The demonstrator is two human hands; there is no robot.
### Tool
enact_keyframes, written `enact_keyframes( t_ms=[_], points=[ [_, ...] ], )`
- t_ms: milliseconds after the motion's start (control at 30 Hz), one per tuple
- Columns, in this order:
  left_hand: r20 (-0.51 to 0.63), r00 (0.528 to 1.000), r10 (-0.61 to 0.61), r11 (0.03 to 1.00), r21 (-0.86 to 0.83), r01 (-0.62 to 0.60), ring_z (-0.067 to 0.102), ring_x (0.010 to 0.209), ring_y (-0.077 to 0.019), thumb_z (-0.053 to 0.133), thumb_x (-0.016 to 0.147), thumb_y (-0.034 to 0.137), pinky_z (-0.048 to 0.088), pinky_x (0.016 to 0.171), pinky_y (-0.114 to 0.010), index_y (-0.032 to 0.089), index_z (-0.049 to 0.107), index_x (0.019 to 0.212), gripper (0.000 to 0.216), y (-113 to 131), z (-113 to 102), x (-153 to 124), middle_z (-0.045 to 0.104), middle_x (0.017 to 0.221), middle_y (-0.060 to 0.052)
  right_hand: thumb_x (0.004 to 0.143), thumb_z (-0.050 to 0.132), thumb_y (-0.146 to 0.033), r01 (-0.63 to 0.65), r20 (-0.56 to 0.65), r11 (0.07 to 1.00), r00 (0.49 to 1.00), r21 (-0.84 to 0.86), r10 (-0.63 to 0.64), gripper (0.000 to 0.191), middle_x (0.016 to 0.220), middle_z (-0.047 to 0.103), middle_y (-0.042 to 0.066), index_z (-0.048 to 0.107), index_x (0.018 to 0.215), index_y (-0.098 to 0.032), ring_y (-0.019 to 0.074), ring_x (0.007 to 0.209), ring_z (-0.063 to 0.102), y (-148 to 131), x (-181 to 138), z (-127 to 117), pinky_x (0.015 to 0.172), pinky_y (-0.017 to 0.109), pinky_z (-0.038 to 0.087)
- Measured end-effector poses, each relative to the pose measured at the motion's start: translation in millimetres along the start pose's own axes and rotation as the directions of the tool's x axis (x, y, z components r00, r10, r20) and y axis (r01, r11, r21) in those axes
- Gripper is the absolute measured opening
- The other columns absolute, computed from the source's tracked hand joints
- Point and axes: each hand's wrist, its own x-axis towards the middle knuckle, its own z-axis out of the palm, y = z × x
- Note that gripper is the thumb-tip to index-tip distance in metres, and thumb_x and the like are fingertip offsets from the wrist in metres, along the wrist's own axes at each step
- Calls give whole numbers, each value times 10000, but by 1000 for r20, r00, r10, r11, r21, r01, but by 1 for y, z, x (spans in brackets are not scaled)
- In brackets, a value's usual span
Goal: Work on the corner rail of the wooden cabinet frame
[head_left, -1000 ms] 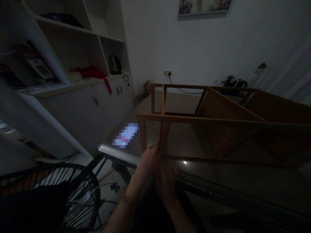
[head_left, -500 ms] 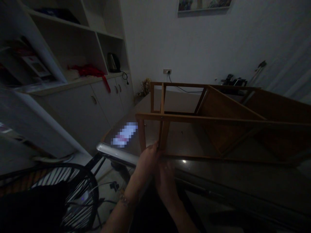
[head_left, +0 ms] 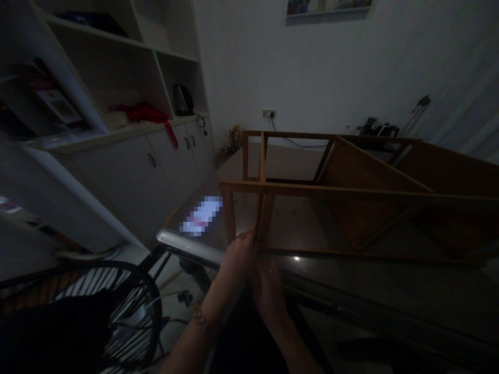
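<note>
Frame (head_left: 351,192) lies lengthwise rightward; left hand (head_left: 237,257) fingers clamp it, right hand (head_left: 267,291) unclear

Two hands at 6 o'clock: one left hand (head_left: 237,255), one right hand (head_left: 267,286). One bracelet (head_left: 200,319), on the left wrist. One frame (head_left: 351,190) at 3 o'clock, standing on one table (head_left: 390,291). At 10 o'clock there is one kettle (head_left: 181,99), one red cloth (head_left: 142,112) and three cabinet handles (head_left: 151,159). One picture (head_left: 327,8) and one socket (head_left: 268,113) at 12 o'clock. One wire chair (head_left: 117,291) at 7 o'clock.
</note>
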Motion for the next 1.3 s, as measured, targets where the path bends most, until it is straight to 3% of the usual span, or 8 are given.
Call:
enact_keyframes(
  t_ms=[267,433,667,800,933,1300],
  points=[
    [27,1000,-5,999,-45,7,774,1170,-266,609,1077,186,593,955,-313,101,484,1500,449,0,-1,1,784,1244,-165,1069,451,-163,-89,-116,993,988,81,98,289,982,772,92,724,1004,-231,261,922,712,-4,-3,12,833,389,561],
    [32,1000,-2,999,-34,3,770,1185,-287,622,1071,188,594,972,-334,102,496,1495,451,1,-2,0,773,1273,-172,1087,433,-161,-58,-117,997,991,49,63,320,960,780,83,744,1052,-228,244,860,703,0,-5,13,820,371,547],
    [17,1000,-21,1000,-9,22,784,1158,-276,615,1079,225,603,933,-319,118,487,1500,453,1,0,0,784,1253,-159,1029,539,-89,40,45,997,998,-61,-37,320,954,783,57,735,1209,-266,272,910,704,6,-2,-2,905,409,539],
    [14,1000,-12,1000,3,12,776,1175,-268,606,1080,206,597,946,-316,123,480,1513,459,-2,2,1,776,1274,-160,1027,503,-69,63,111,995,992,-80,-54,363,1026,773,72,713,1248,-265,281,953,694,5,0,-7,924,434,567],
    [19,1000,-10,999,-31,11,765,1197,-275,617,1075,211,590,959,-315,117,471,1522,480,-2,2,0,769,1296,-164,1027,487,-61,44,142,997,989,-71,-33,378,974,763,64,701,1267,-259,293,977,692,3,1,-7,1005,489,568],
    [43,999,-16,1000,-18,17,768,1187,-275,593,1084,190,593,966,-324,105,490,1503,440,6,-6,0,768,1290,-171,1007,516,-76,34,153,999,988,-18,-30,392,1046,784,91,699,1307,-249,304,1048,702,2,7,-8,943,465,605]
  ],
)
